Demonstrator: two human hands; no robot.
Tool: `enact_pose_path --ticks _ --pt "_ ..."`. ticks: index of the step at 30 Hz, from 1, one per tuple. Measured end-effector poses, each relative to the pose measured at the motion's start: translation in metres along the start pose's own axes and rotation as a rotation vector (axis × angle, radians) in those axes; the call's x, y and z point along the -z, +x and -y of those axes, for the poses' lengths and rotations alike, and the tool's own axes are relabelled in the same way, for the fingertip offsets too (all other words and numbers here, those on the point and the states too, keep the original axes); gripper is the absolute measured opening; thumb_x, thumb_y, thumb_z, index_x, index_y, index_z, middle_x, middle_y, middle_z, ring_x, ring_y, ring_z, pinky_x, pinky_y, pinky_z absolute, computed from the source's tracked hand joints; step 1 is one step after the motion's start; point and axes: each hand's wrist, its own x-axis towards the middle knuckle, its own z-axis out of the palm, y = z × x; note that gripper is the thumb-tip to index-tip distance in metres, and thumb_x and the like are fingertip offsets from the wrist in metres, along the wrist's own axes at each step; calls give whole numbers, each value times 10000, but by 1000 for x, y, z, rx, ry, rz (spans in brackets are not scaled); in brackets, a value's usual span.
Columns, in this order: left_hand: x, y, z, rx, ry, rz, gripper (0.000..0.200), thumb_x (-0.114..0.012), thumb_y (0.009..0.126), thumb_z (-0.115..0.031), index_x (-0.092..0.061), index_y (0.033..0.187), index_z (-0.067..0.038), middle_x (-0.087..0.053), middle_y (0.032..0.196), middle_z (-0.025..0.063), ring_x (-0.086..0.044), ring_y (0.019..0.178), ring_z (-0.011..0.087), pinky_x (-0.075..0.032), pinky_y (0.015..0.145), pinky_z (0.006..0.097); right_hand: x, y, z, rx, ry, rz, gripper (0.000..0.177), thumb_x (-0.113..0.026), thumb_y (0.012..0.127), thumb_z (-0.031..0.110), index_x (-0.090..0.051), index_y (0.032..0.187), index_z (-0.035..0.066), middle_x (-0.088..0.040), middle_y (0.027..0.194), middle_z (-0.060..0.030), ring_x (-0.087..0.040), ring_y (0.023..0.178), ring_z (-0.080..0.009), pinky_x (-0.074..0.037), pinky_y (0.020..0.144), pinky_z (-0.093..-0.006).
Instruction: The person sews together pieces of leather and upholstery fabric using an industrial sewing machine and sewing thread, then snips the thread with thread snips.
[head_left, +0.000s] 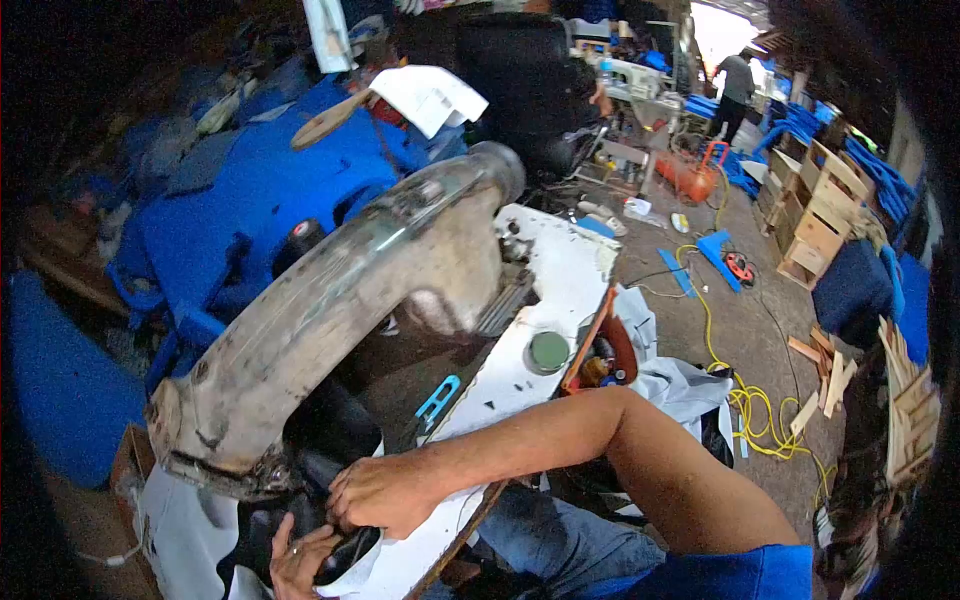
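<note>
Black fabric point(346, 556) is gripped by the curled fingers of the right hand point(388, 494) near the lower end of a worn machine point(300, 320); how the left hand's point(302, 562) fingers close cannot be told.

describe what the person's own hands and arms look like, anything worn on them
The right hand is ungloved, with a bare wrist and forearm and a plain blue sleeve ending above the elbow. The left hand is also ungloved, with what looks like a ring on one finger; its forearm and sleeve are out of view.
</note>
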Motion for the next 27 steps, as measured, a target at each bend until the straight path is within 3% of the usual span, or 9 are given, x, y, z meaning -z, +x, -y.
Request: enact_pose_path --ticks 1,2,3,6,8,9,11,12,27 --pt "-8 -6 -1 59 16 -50 340 -690 911 -233 -725 1137 19 -769 1104 212 -735 1116 399 -456 1124 643 -1 -2 4 -39 -2 80 331 -746 676 178 -694 897 -65 -706 1006 -244 -668 1060 -436 -546 929 -517" --pt "3 5 -3 86 -64 91 409 -676 887 -223 -725 1219 10 -776 1178 208 -731 1202 351 -364 1237 633 3 -5 5 -2 -28 67 318 -737 697 208 -687 867 -56 -709 969 -225 -664 1006 -441 -546 907 -533" --pt "3 -6 13 82 -73 196 701 -674 789 -434 -683 1343 -5 -743 1307 211 -707 1269 354 -377 1229 630 14 -5 10 -14 13 113 342 -748 709 244 -674 856 -56 -698 969 -237 -662 1018 -447 -552 917 -527" --pt "9 -5 7 91 -68 271 728 -751 631 -148 -684 1333 33 -680 1447 167 -601 1406 333 -368 1271 560 28 -9 11 86 47 48 272 -761 676 129 -698 879 -41 -711 984 -237 -700 1036 -426 -567 963 -520" --pt "11 -4 13 14 -138 248 656 -702 685 -231 -688 1276 54 -689 1415 193 -625 1372 341 -403 1249 536 41 -8 18 57 -11 146 416 -758 689 120 -738 1063 -59 -735 1204 -227 -678 1226 -374 -523 1123 -452" --pt "1 -13 21 9 -185 186 727 -431 1030 -606 -680 1054 76 -712 1359 242 -665 1316 401 -464 1156 594 45 -4 19 30 12 214 466 -753 688 114 -738 1120 -61 -732 1269 -210 -672 1265 -350 -508 1159 -431" --pt "4 -10 22 -8 -208 197 602 -540 975 -511 -686 1042 69 -722 1344 236 -672 1307 398 -491 1134 571 45 -7 20 36 9 183 438 -748 683 112 -737 1089 -53 -739 1238 -195 -680 1249 -338 -519 1142 -431" --pt "4 -10 22 -8 -146 212 479 -660 857 -392 -690 1035 51 -731 1331 229 -687 1290 382 -515 1112 543 44 -6 21 33 23 184 440 -748 677 111 -736 1086 -51 -741 1233 -191 -682 1247 -338 -521 1139 -430" --pt "0 -9 18 48 -103 153 360 -702 711 -187 -692 992 37 -757 1290 197 -718 1246 333 -543 1092 486 44 -7 16 -37 3 238 458 -749 629 107 -737 1061 -48 -746 1225 -192 -682 1249 -362 -520 1141 -447"
